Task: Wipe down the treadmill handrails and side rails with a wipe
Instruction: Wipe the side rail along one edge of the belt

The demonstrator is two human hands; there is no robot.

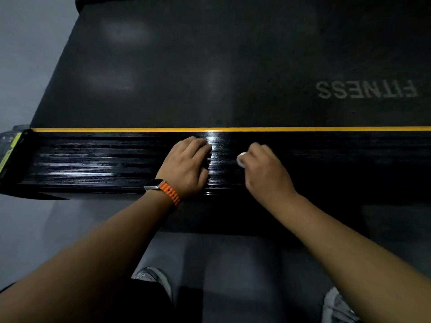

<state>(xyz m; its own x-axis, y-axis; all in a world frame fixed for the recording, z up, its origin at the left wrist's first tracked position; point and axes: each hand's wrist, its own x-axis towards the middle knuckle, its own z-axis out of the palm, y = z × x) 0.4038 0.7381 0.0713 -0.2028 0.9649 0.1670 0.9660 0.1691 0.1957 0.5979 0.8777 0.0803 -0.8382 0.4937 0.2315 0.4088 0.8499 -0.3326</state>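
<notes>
Two hands (186, 166) (265, 173), one wipe (241, 159), one side rail (93, 159), one watch (161, 186), seemingly two shoes (154, 278) (335, 306).

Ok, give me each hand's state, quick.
Left hand: open, resting flat on the side rail.
Right hand: gripping the wipe against that rail.

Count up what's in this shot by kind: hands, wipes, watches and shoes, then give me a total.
Hands: 2, left hand and right hand
Wipes: 1, the wipe held by the right hand
Watches: 1, the watch on the left wrist
Shoes: 2, left shoe and right shoe
Total: 6
</notes>
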